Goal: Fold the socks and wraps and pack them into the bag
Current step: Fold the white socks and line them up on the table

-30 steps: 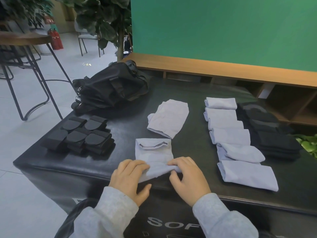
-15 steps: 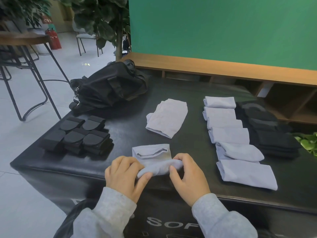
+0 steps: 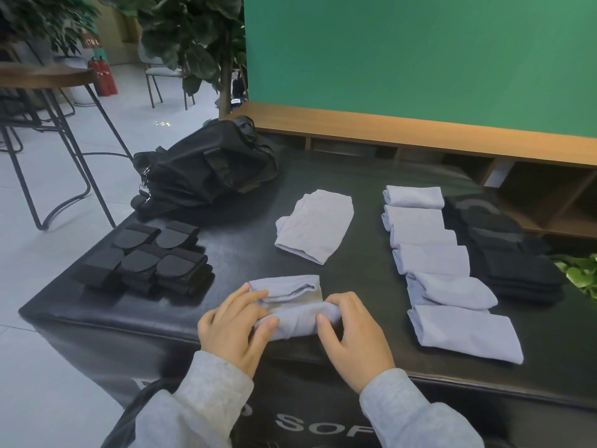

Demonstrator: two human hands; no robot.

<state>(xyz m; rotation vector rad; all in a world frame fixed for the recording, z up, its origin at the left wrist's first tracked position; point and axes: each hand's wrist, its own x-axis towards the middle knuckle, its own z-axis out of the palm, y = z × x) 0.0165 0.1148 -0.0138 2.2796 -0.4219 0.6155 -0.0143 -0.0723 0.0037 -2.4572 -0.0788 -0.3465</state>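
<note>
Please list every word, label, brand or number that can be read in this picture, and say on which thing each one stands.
"SOF", large pale letters, cut off by the right sleeve: on the front face of the black padded table.
Pale lettering on the small reddish-brown sign behind the red fire extinguishers: too blurred to read.
Small white label at the foot of the tree trunk: too small to read.

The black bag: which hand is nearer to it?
Left. The left hand lies below the bag, on the same side of the table; the right hand grips the same sock farther right.
</note>
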